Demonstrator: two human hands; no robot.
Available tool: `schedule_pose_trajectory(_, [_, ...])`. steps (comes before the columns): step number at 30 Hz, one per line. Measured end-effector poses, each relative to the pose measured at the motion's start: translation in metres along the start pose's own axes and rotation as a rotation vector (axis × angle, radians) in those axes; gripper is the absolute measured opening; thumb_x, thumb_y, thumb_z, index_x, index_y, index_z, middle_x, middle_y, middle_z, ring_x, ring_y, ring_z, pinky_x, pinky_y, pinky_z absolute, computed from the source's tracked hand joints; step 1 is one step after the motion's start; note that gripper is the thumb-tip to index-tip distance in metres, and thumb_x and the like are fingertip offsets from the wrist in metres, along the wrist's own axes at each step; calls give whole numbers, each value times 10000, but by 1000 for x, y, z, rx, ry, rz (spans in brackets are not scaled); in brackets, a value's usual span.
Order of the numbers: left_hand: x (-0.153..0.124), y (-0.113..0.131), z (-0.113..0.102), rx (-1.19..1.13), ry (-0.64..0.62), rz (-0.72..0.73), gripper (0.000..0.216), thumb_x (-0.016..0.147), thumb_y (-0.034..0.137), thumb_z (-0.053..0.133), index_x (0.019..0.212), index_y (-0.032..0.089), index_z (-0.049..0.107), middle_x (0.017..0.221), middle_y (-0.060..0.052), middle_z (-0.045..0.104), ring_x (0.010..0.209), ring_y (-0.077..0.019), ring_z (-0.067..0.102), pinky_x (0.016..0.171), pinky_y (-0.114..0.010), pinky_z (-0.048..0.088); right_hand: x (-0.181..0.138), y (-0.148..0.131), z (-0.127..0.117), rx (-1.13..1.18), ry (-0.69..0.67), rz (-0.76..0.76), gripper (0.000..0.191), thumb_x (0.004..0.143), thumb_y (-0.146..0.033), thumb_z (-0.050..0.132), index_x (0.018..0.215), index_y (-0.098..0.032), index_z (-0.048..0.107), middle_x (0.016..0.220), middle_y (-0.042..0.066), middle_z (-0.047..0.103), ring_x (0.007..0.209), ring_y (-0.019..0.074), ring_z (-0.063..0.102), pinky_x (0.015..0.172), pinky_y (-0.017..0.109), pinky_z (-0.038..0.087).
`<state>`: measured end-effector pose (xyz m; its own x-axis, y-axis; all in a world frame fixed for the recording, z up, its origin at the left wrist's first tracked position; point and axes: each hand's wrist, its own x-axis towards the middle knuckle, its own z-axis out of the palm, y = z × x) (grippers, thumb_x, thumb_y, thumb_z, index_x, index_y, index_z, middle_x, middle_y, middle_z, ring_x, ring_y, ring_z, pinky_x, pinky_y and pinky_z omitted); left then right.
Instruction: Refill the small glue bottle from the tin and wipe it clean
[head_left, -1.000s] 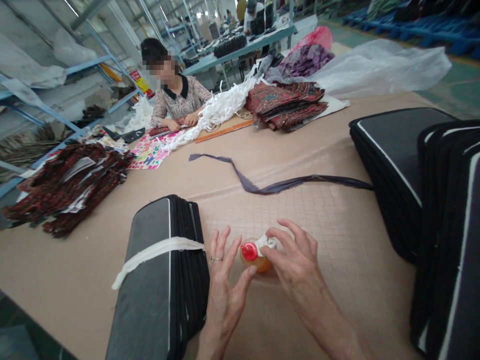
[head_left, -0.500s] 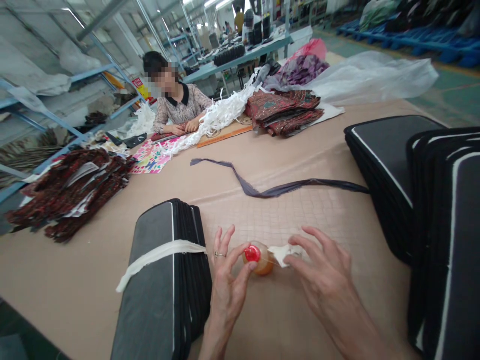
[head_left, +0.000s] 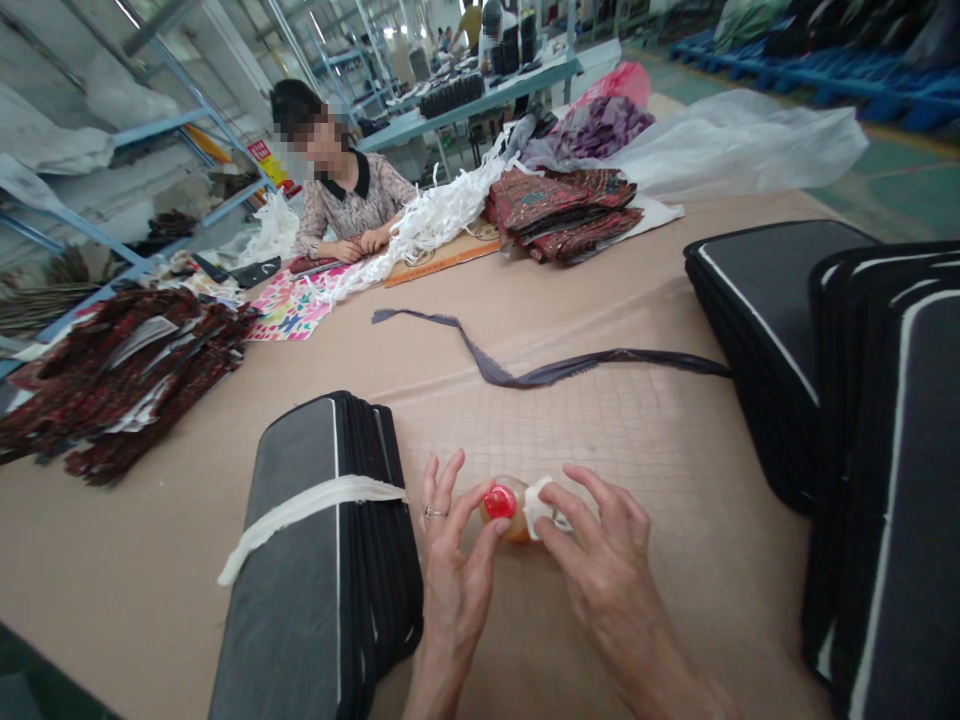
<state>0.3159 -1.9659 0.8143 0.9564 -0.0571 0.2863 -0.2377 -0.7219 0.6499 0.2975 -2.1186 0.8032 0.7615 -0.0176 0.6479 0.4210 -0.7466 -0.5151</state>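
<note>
My left hand [head_left: 457, 545] pinches the red top of a small rounded bottle [head_left: 516, 534] with amber contents between thumb and forefinger. Its other fingers are raised. Close on the right, my right hand [head_left: 604, 545] grips a crumpled white scrap [head_left: 534, 505] in its fingertips, and the scrap appears to touch the bottle's side. The scrap's material is unclear. Just left of my left hand lies a stack of black panels [head_left: 300, 610], bound with a white cloth strip [head_left: 315, 505].
More black panels with white edging [head_left: 765, 300] are stacked on the right. A dark fabric strip [head_left: 517, 378] crosses the tan tabletop [head_left: 450, 420]. Patterned fabric bundles [head_left: 127, 370] lie at left. A person [head_left: 352, 190] sits across the table near white fabric strips [head_left: 442, 215].
My right hand has moved left, bringing the white scrap against the bottle. The left hand keeps its pinch on the red top. The view has shifted slightly.
</note>
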Motion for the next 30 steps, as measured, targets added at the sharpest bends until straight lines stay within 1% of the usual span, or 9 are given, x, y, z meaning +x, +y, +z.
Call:
schedule_pose_trajectory(5, [0, -3, -3, -69, -1, -3, 167, 826, 223, 610, 981, 280, 634, 1404, -43, 452, 1384, -274, 239, 1082, -621, 199, -13, 27, -46, -100, 61, 111, 195, 881, -133, 455, 885, -228, 626, 1014, 63, 616, 1120, 275, 461, 839, 444, 373])
schedule_pose_trajectory(8, [-2, -2, -4, -98, -10, -44, 190, 828, 236, 606, 1006, 293, 639, 1405, -38, 452, 1383, -272, 244, 1084, -616, 199, -4, 29, -59, -84, 132, 194, 120, 849, -145, 538, 927, -190, 618, 997, 83, 591, 1122, 288, 453, 874, 453, 388])
schedule_pose_trajectory(10, [-3, -3, -5, -108, -12, -55, 208, 829, 245, 605, 1026, 301, 640, 1406, -36, 449, 1380, -276, 250, 1084, -617, 195, 4, 21, -51, -34, 120, 181, 120, 838, -113, 541, 898, -182, 619, 980, 85, 592, 1107, 291, 458, 875, 463, 388])
schedule_pose_trajectory(13, [-4, -4, -4, -106, -4, -51, 231, 827, 254, 604, 1049, 308, 636, 1399, -32, 460, 1375, -278, 264, 1084, -615, 199, 12, 5, -22, 38, 60, 189, 174, 840, -63, 500, 824, -185, 622, 958, 85, 610, 1095, 303, 466, 858, 478, 373])
schedule_pose_trajectory(16, [-5, -3, -1, -88, 30, -66, 200, 817, 258, 616, 1012, 287, 643, 1380, -32, 484, 1371, -278, 273, 1089, -601, 209, 12, -5, 0, 37, 26, 160, 215, 885, -111, 451, 792, -180, 632, 979, 84, 647, 1101, 313, 480, 872, 484, 331])
schedule_pose_trajectory(19, [-6, 0, 3, -75, 54, -79, 169, 813, 260, 620, 980, 265, 644, 1368, -40, 495, 1367, -279, 281, 1087, -588, 231, 9, -5, -4, 29, -11, 106, 255, 915, -148, 407, 798, -180, 631, 995, 75, 659, 1115, 299, 486, 889, 468, 310])
schedule_pose_trajectory(23, [-5, 3, 9, -101, 93, -92, 132, 814, 239, 617, 946, 247, 626, 1365, -53, 494, 1363, -270, 288, 1087, -593, 222, 10, -4, -19, -64, 20, 50, 166, 860, -103, 495, 873, -191, 635, 1020, 80, 644, 1140, 305, 460, 876, 457, 319])
schedule_pose_trajectory(28, [-3, 3, 10, -124, 87, -104, 151, 796, 226, 637, 944, 255, 627, 1354, -47, 506, 1362, -267, 290, 1080, -583, 244, 9, -12, -5, -18, 35, 13, 228, 911, -144, 419, 825, -194, 624, 1001, 60, 664, 1100, 287, 494, 878, 457, 320])
schedule_pose_trajectory(30, [-3, 3, 10, -131, 94, -116, 148, 792, 227, 638, 937, 259, 635, 1358, -41, 504, 1365, -272, 285, 1080, -588, 238, 6, -9, -12, 7, -11, -15, 221, 895, -124, 423, 837, -205, 621, 1033, 53, 649, 1131, 287, 477, 885, 450, 326])
